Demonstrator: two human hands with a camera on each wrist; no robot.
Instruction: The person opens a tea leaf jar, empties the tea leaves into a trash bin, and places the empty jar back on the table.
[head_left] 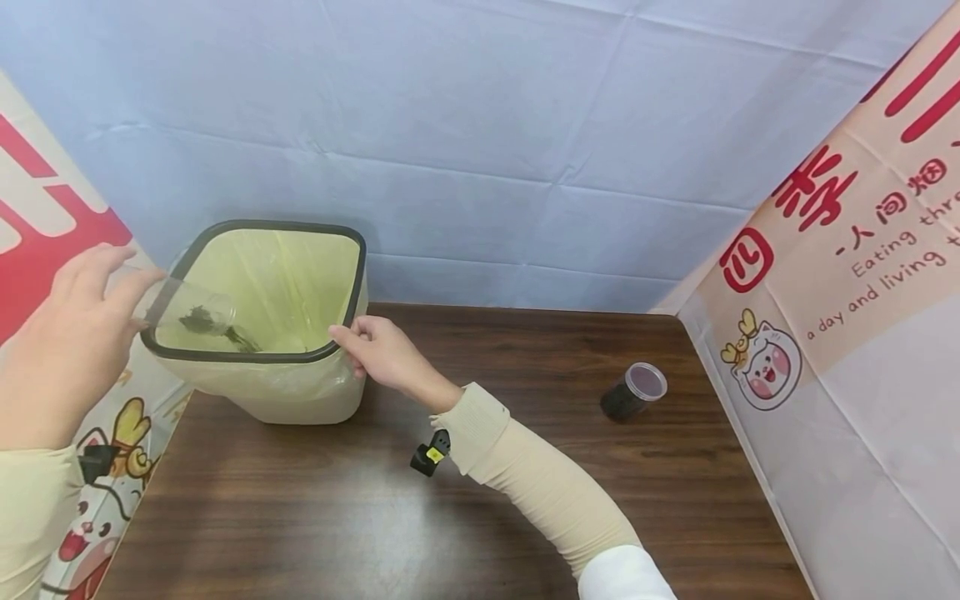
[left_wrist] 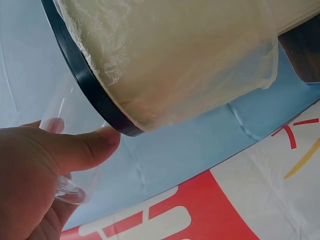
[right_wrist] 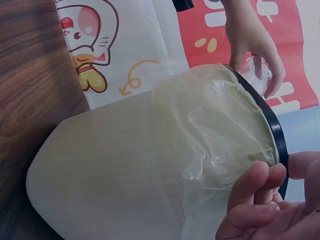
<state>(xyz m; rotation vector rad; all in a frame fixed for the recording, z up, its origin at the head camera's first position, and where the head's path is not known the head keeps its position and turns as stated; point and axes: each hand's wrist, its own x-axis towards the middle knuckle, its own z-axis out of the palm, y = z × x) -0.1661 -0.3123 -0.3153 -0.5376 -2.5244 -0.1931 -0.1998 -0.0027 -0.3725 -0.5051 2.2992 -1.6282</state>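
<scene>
My left hand (head_left: 82, 333) grips a clear plastic cup (head_left: 168, 300), tipped on its side over the left rim of a trash bin (head_left: 307, 404). Dark loose bits (head_left: 198, 319) lie in the cup, and some are spilling from its mouth into the bin. In the left wrist view the thumb (left_wrist: 90, 150) lies along the cup beside the black rim (left_wrist: 95, 95). My right hand (head_left: 382, 354) pinches the bin's rim at its near right corner. A thin yellowish liner (right_wrist: 215, 130) folds over the outside, under those fingers in the right wrist view.
A clear jar (head_left: 633, 392) with dark contents stands on the right of the brown wooden table (head_left: 487, 517). A pale blue sheet (head_left: 465, 150) hangs behind, and printed panels (head_left: 825, 333) border both sides.
</scene>
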